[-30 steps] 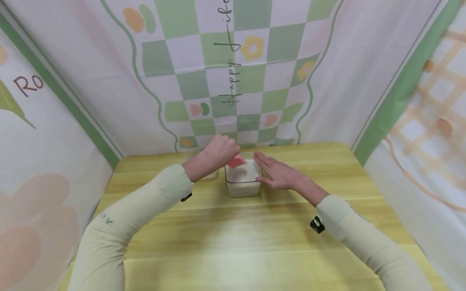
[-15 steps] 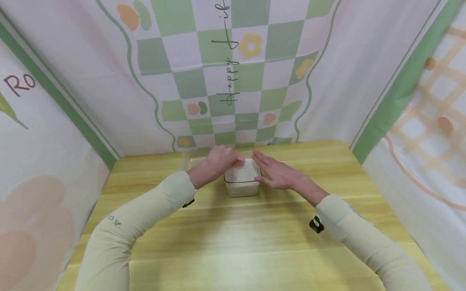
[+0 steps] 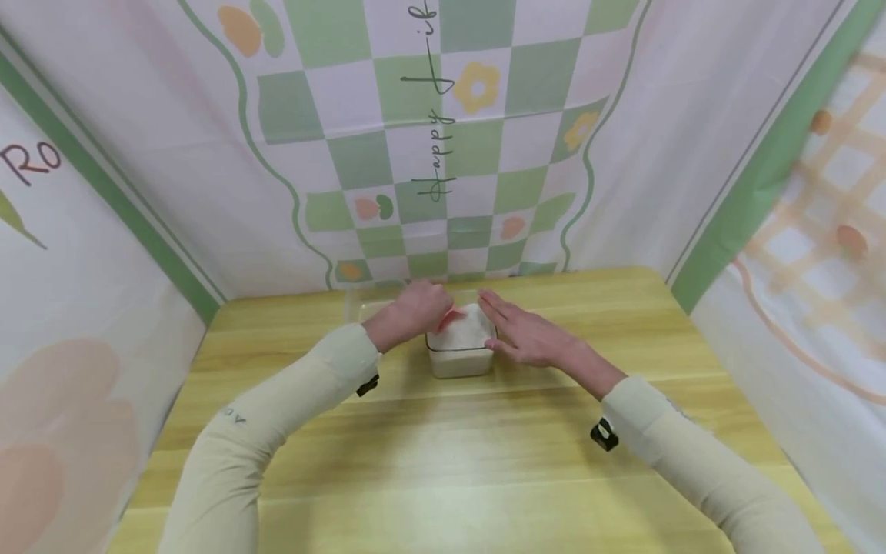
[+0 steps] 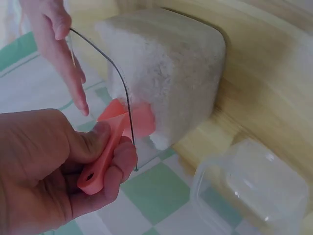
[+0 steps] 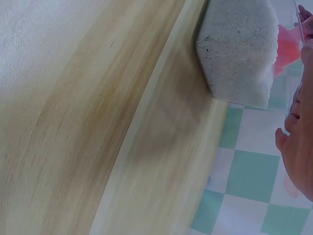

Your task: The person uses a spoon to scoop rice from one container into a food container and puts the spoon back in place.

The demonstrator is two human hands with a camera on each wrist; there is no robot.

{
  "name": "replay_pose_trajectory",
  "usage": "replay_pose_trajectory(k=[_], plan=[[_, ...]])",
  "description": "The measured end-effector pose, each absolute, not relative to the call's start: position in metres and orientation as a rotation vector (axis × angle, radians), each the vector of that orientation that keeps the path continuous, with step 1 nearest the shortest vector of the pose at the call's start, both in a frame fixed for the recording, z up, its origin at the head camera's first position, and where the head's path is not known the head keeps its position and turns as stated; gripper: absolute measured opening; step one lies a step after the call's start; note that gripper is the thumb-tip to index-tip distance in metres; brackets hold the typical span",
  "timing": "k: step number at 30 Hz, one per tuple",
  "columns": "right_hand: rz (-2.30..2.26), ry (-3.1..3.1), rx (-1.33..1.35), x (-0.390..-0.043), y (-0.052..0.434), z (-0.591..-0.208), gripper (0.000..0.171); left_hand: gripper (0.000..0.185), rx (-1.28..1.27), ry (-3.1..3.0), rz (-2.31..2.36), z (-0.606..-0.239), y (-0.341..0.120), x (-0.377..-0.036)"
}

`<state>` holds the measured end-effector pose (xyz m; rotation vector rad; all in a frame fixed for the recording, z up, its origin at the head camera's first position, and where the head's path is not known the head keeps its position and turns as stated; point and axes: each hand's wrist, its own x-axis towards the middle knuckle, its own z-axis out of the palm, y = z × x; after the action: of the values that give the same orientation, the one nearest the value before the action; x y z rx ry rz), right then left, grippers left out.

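Note:
A clear square container (image 3: 462, 365) with a dark rim stands on the table, filled most of the way with white grains (image 3: 474, 325) that look like rice. In the left wrist view my left hand (image 4: 54, 161) grips a pink scoop (image 4: 100, 169) by its handle, thumb on top and fingers curled beneath. The bowl of the scoop lies inside the container, at the surface of the grains and partly dug in. My right hand (image 3: 527, 332) rests with straight fingers against the container's right rim.
A second clear plastic container (image 4: 249, 183) stands left of the filled one, partly behind my left hand in the head view. The wooden table (image 3: 457, 462) meets a checkered cloth (image 3: 477, 146) at its back edge, and cloth hangs at both sides.
My left hand has come down with the scoop, from above the container into the grains. The right hand has stayed at the rim.

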<state>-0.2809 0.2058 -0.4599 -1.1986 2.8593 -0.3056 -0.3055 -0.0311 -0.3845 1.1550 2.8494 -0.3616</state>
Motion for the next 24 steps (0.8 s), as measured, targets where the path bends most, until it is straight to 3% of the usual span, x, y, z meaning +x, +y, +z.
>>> replay_pose_trajectory(k=[3, 5, 14, 24], plan=[[-0.313, 2.853, -1.199, -0.281, 0.205, -0.46, 0.077, 0.011, 1.105, 2.779, -0.317, -0.384, -0.031, -0.309], [-0.321, 2.852, -1.193, -0.281, 0.205, -0.46, 0.077, 0.009, 1.028, 2.721, -0.239, -0.384, -0.032, -0.311], [-0.323, 2.858, -1.178, -0.28, 0.206, -0.46, 0.076, 0.03, 0.859, 2.496, 0.147, -0.383, -0.045, -0.324], [-0.356, 2.861, -1.176, -0.279, 0.207, -0.462, 0.076, 0.032, 0.832, 2.349, 0.494, -0.392, -0.08, -0.326]])
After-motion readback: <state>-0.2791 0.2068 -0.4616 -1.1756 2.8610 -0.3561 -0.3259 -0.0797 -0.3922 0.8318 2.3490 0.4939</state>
